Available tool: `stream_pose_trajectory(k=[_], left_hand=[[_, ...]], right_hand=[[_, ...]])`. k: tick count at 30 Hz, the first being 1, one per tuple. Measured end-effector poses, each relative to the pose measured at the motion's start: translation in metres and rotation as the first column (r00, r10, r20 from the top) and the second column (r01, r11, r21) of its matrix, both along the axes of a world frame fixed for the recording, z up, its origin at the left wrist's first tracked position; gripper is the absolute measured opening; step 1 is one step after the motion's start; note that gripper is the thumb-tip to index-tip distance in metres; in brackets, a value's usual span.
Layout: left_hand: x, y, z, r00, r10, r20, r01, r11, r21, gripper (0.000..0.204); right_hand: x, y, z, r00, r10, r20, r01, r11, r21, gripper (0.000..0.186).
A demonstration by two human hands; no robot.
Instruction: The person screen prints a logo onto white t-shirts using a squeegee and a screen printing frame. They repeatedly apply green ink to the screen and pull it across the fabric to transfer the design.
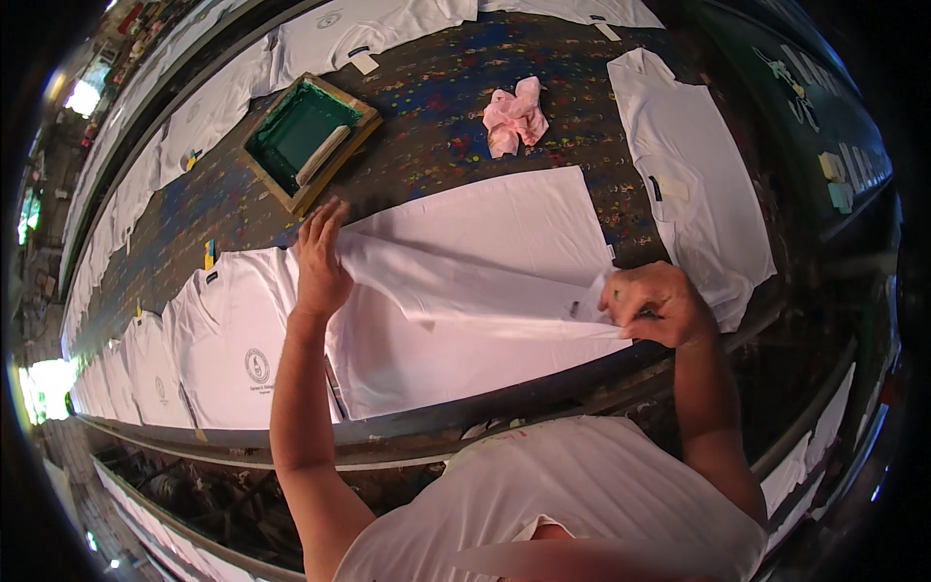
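Note:
A white T-shirt [465,378] lies on the long work table in front of me, its upper layer drawn up into a loose fold between my hands. My right hand [659,303] is closed on the shirt's cloth near its right end, where a small dark label shows. At the fold's left end, my left hand [323,260] has its fingers stretched and slightly apart, touching the cloth. Just beyond that hand sits a wooden-framed printing screen [369,121] with green inside and a squeegee [323,155] resting in it.
The paint-spotted table [427,126] carries a crumpled pink cloth [516,116] at the far middle. Another white shirt [693,165] lies at the right. Printed white shirts [228,339] line up on the left, and more white shirts [369,24] line the far edge.

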State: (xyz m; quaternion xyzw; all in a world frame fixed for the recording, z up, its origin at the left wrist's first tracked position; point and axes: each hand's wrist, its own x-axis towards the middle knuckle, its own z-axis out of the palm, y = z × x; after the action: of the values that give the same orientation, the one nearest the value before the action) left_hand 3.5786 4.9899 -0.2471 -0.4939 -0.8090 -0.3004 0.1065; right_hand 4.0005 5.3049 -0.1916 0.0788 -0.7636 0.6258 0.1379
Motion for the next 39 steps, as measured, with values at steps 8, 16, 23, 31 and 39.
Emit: stream_pose_trajectory(k=[8,16,23,31,39], left_hand=[[-0.052,-0.013,0.013,0.984,0.069,0.163,-0.054,0.994,-0.095,0.033],[0.023,-0.071,0.017,0.946,0.214,-0.241,-0.215,0.976,0.024,0.01],[0.169,-0.173,-0.022,0.739,0.571,0.357,-0.538,0.82,-0.196,0.015],[0.187,-0.183,-0.03,0.762,0.643,-0.08,-0.638,0.723,-0.265,0.025],[0.188,-0.195,-0.034,0.776,0.526,0.349,-0.524,0.845,-0.108,0.023]], right_hand=[[-0.015,0.072,-0.024,0.707,-0.695,0.127,0.672,0.717,0.182,0.007],[0.018,0.012,-0.073,0.617,-0.786,-0.039,0.585,0.424,0.692,0.029],[0.091,-0.07,-0.132,0.378,-0.814,0.441,0.754,0.547,0.363,0.019],[0.093,-0.065,-0.138,0.476,-0.821,0.317,0.759,0.565,0.323,0.01],[0.095,-0.061,-0.125,0.617,-0.7,0.359,0.637,0.712,0.295,0.013]])
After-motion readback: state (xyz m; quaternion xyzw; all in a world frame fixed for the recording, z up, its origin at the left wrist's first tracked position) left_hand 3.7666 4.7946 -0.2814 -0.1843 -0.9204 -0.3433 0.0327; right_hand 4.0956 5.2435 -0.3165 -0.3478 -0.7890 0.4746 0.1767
